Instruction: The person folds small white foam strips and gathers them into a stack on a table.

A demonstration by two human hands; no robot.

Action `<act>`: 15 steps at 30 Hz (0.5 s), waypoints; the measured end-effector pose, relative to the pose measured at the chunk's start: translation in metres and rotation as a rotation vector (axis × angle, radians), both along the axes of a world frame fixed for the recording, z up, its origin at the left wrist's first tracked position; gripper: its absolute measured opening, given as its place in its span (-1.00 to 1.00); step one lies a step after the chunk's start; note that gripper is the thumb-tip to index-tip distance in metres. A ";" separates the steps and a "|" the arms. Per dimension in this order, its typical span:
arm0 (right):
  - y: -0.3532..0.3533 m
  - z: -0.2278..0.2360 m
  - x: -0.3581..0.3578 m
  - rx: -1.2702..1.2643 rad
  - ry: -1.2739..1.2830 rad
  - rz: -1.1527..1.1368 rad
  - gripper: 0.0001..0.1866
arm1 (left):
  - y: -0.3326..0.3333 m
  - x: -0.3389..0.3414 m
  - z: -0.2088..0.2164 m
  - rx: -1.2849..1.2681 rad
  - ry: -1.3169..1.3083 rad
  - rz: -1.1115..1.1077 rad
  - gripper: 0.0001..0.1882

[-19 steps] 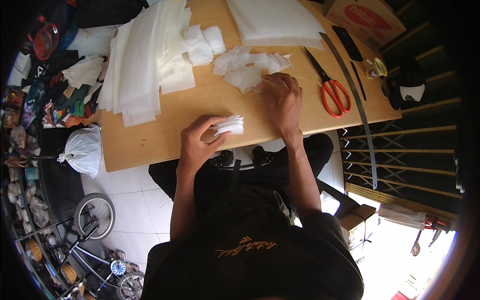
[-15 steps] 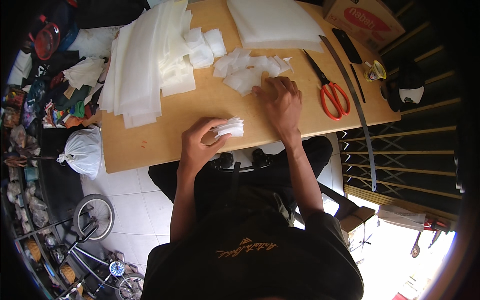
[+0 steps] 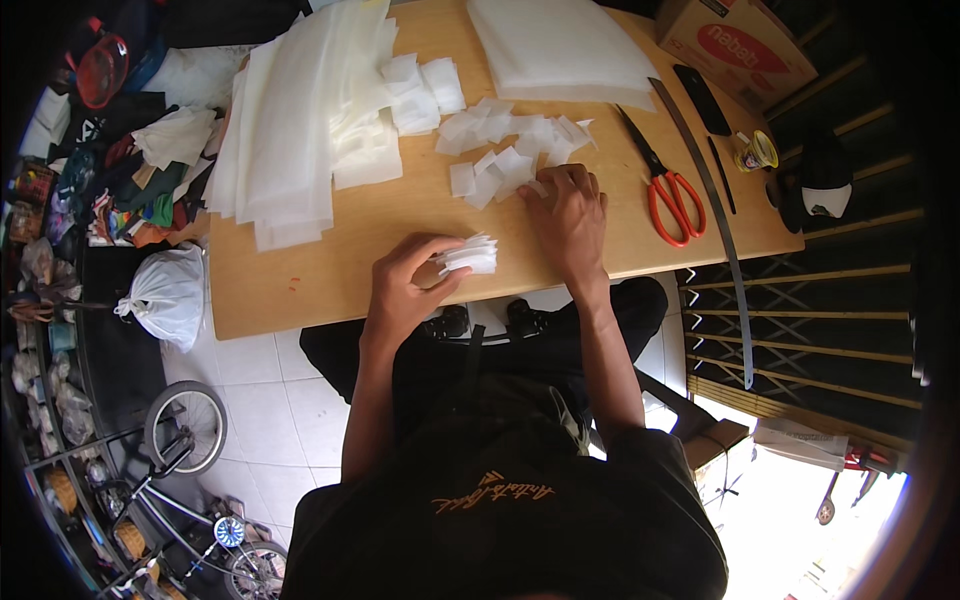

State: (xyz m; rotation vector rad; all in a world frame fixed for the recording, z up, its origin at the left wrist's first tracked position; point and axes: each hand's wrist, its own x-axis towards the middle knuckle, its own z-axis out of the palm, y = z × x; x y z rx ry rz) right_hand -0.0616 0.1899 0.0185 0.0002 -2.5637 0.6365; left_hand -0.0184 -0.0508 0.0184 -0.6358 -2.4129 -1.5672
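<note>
My left hand (image 3: 413, 275) is closed around a small stack of white pieces (image 3: 470, 254) near the table's front edge, gripping it between thumb and fingers. The pieces are thin, cut from soft, translucent sheet. Beyond it and to the right, my right hand (image 3: 568, 215) reaches over the table with bent fingers, thumb apart from the index finger. Its fingertips are at the near edge of a scatter of loose white squares (image 3: 490, 178); whether they touch one is hard to see. Small stacked squares (image 3: 420, 92) lie farther back, beside long white strips (image 3: 290, 130).
Orange-handled scissors (image 3: 676, 207) lie right of my right hand, next to a long metal ruler (image 3: 715, 190). A large white sheet stack (image 3: 560, 50), a black phone (image 3: 702, 98), a small yellow cup (image 3: 756, 150) and a cardboard box (image 3: 735, 45) are farther back on the wooden table (image 3: 330, 285).
My right hand's thumb has come closer to its index finger, and the loose squares beside it have spread apart. The left hand keeps its hold on the stack. The whole view has shifted slightly.
</note>
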 end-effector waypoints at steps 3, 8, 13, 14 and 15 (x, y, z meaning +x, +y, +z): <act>0.001 0.002 -0.002 -0.013 -0.074 -0.002 -0.67 | 0.000 0.000 0.000 0.007 0.002 -0.007 -0.64; 0.017 0.018 -0.008 -0.283 -0.173 -0.005 -0.70 | 0.000 0.001 0.002 0.008 -0.037 0.001 -0.65; 0.044 0.020 -0.009 -0.332 -0.013 -0.013 -0.87 | 0.000 0.000 0.003 0.002 -0.022 0.001 -0.65; 0.045 0.021 -0.009 -0.323 0.032 -0.027 -0.87 | 0.000 0.000 0.003 0.004 -0.022 0.001 -0.65; 0.046 0.024 -0.008 -0.313 0.077 -0.040 -0.87 | 0.000 0.000 0.004 0.005 -0.021 0.002 -0.65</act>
